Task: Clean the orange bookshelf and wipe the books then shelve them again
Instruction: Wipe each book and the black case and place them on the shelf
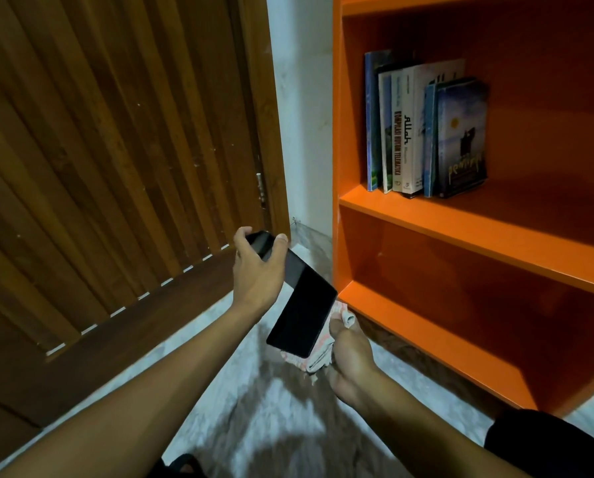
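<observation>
While left grip point(259, 260) clasps black book point(302, 305) | right grip point(349, 343) pinches cloth point(318, 357) beneath.

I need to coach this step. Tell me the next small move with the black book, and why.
Probably draw the cloth along the black book. The left hand grips its top end, the right hand holds the cloth against its lower edge, and it is not yet with the books on the shelf.

A home room: wooden door point(116, 167), orange bookshelf point(478, 229), marble floor point(271, 408).
</observation>
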Demonstrator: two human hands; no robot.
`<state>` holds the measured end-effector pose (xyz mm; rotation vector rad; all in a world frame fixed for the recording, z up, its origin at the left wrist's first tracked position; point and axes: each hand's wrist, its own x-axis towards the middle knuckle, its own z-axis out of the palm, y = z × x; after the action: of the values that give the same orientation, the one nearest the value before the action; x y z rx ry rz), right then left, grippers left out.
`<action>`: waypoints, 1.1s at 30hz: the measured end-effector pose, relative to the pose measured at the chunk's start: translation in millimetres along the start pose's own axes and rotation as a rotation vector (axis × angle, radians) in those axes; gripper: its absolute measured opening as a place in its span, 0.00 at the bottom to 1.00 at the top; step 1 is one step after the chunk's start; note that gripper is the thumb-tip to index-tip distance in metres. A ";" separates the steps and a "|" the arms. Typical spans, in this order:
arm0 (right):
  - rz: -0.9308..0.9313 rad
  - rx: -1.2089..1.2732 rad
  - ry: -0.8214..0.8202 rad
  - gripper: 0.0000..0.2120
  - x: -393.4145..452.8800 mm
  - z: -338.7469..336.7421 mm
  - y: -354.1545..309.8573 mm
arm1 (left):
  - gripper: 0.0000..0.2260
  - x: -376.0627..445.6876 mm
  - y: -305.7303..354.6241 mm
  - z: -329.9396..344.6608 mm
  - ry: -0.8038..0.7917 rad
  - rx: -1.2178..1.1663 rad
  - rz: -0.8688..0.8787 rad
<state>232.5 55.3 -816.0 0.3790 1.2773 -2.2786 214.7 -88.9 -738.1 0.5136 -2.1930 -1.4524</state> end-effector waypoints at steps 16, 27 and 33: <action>-0.322 -0.174 0.208 0.16 22.6 1.9 -19.0 | 0.17 1.8 4.8 -6.8 -0.076 -0.135 0.028; -0.742 -0.658 -0.022 0.20 8.2 16.7 -27.1 | 0.16 -28.3 4.9 12.1 -0.411 -0.034 0.068; -0.952 -1.001 -0.240 0.29 3.4 1.7 -6.1 | 0.15 -4.8 -0.3 -1.0 -0.236 -0.117 -0.090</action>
<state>226.3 55.5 -812.4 -0.9999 2.5390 -1.7886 219.3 -87.2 -738.9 0.4244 -2.2694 -1.7568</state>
